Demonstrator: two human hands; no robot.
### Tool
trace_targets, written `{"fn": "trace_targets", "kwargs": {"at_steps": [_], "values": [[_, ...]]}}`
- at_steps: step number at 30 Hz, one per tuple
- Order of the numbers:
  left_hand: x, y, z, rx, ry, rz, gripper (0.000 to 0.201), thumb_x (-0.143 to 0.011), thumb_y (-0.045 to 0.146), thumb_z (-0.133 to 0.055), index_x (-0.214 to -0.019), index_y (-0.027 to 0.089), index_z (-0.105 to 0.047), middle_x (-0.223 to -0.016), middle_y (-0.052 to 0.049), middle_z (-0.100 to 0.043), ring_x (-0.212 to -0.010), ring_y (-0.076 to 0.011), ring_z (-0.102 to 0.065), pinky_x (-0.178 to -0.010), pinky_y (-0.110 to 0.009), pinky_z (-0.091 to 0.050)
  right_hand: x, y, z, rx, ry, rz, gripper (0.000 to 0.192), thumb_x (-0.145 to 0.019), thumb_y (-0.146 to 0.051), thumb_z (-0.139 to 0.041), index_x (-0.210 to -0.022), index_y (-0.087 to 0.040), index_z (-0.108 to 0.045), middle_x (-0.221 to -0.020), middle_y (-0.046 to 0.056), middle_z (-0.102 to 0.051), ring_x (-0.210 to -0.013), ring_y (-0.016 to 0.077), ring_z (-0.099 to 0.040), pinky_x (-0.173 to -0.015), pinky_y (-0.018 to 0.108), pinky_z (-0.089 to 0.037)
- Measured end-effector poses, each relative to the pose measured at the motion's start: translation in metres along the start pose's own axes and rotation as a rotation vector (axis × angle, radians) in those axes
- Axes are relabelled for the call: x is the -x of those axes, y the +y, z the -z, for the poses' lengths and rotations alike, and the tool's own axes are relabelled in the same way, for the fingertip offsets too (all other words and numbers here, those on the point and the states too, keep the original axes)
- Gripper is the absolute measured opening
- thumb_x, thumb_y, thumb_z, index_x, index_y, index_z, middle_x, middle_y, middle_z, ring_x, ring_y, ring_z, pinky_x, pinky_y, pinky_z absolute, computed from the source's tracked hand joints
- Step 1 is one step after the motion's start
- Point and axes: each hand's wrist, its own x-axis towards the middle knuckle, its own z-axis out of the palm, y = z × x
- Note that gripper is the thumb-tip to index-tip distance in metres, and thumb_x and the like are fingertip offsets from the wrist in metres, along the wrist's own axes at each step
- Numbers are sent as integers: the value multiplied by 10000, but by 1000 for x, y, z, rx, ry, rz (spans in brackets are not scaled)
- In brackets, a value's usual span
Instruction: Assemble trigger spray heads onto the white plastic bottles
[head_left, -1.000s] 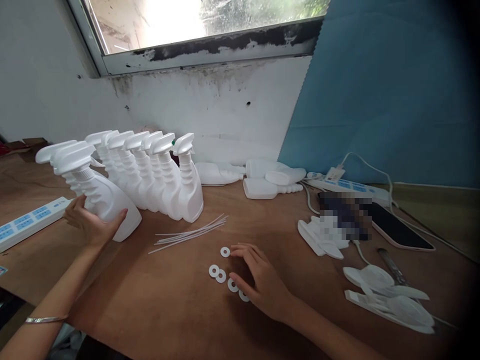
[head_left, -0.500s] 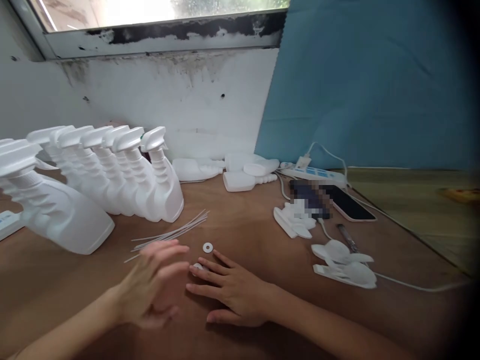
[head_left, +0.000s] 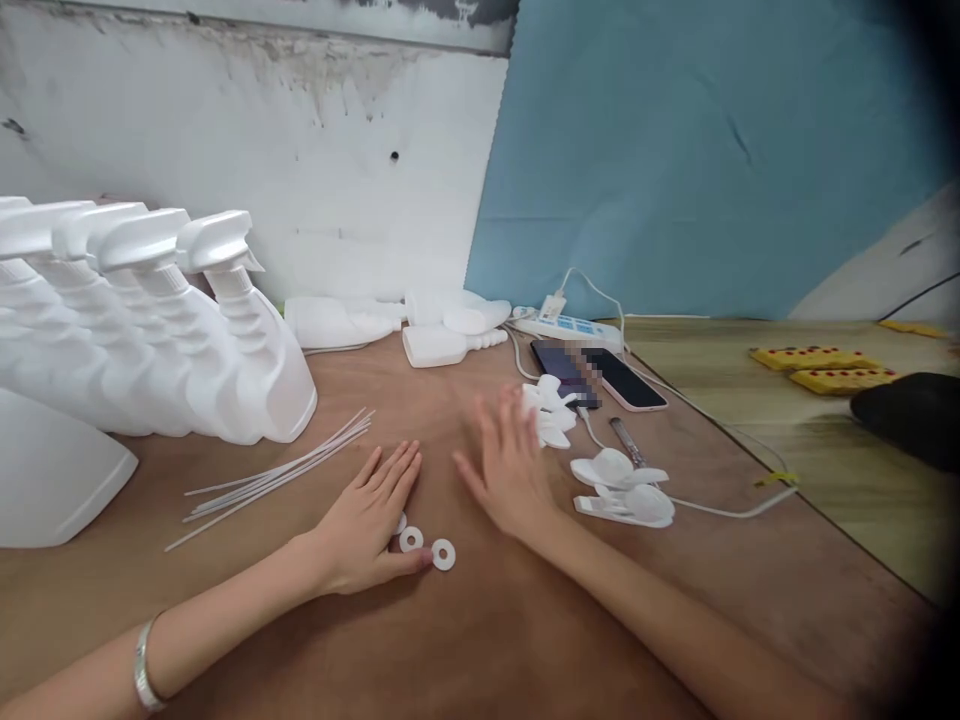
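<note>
Fingers (head_left: pixel 397 470) of the left hand (head_left: pixel 367 525) lie flat and released on the desk (head_left: pixel 480 640), covering part of the white washers (head_left: pixel 427 548), with two rings showing at its 4 o'clock. Right hand (head_left: pixel 506 465) hovers open, fingers spread, grasping nothing, with white trigger heads (head_left: pixel 622 490) at its 3 o'clock. Thin white tubes (head_left: pixel 277 470) lie at 10 o'clock of the left hand, below the upright spray bottles (head_left: pixel 225 340).

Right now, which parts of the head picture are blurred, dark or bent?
Head view: the right hand is softened by motion blur; the left hand beside the white washers is sharper; a pixelated patch covers part of the phones; the right corners fade to black; the spray bottles look stretched near the left edge.
</note>
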Motion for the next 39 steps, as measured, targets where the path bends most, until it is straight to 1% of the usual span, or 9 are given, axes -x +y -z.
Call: {"fn": "trace_targets", "kwargs": {"at_steps": [3,6,11,14,18,21,27,34,39], "values": [[-3,-1,0,3,-27,0,903,-772,678,-297,-1402,75,-61,-1474,-138,-34,-1365,-254,-16,-1116,-456,-26,-11,20,-8,183,81,-161,687,-824,-342,-482,-1356,-1,-211,-1432,284,66,-1312,430,29,-993,607,-178],[-3,-2,0,49,-32,-8,911,-763,685,-312,-1399,73,-89,-1474,-134,-47,-1366,-248,-17,-1119,-449,-10,-14,31,-11,264,58,-205,687,-805,-336,-499,-1322,45,-254,-1406,319,-121,-1304,451,-20,-966,631,-195],[1,-10,9,261,-47,-6,863,-770,624,-415,-1394,107,-120,-1472,-132,-119,-1366,-235,-72,-1120,-465,-50,-11,30,-13,222,59,-117,579,-824,-270,-443,-1303,27,-313,-1327,235,-384,-1321,409,-55,-989,618,-195],[4,-25,18,407,-76,-23,801,-770,534,-509,-1386,167,-151,-1461,-123,-186,-1357,-238,-139,-1107,-471,-150,-9,26,-13,156,68,-64,530,-826,-192,-413,-1318,-23,-313,-1282,179,-461,-1311,364,-181,-1007,565,-242],[6,-42,25,446,-53,-2,756,-729,430,-615,-1355,217,-249,-1425,-109,-288,-1327,-247,-240,-1079,-457,-237,-8,27,-15,102,54,-110,534,-816,-132,-388,-1338,-79,-286,-1294,170,-450,-1139,308,-457,-911,481,-391],[4,-47,24,425,-35,-58,702,-718,411,-634,-1323,229,-329,-1407,-86,-332,-1326,-246,-241,-1084,-459,-220,-8,30,-17,78,91,-122,507,-814,-129,-391,-1311,-63,-317,-1293,187,-436,-1119,303,-465,-869,451,-427],[1,-47,23,504,-27,-77,385,-784,335,-583,-1161,269,-540,-1341,-33,-439,-1314,-213,-276,-1079,-430,-246,-6,29,-14,-87,111,-18,318,-844,-177,-443,-1156,-135,-482,-982,104,-625,-907,253,-549,-786,408,-467],[0,-47,23,477,-36,-107,398,-772,393,-593,-1155,292,-560,-1344,-26,-438,-1318,-229,-262,-1079,-447,-233,6,2,-8,-402,65,109,311,-857,-252,-491,-1156,-172,-451,-1045,70,-633,-910,180,-610,-773,309,-508],[1,-47,21,555,1,-75,322,-764,372,-609,-1073,280,-610,-1315,-26,-462,-1297,-219,-300,-1064,-411,-281,9,-5,-7,-410,52,196,348,-859,-220,-481,-1197,-173,-409,-1081,77,-624,-919,172,-620,-780,301,-515]]}}
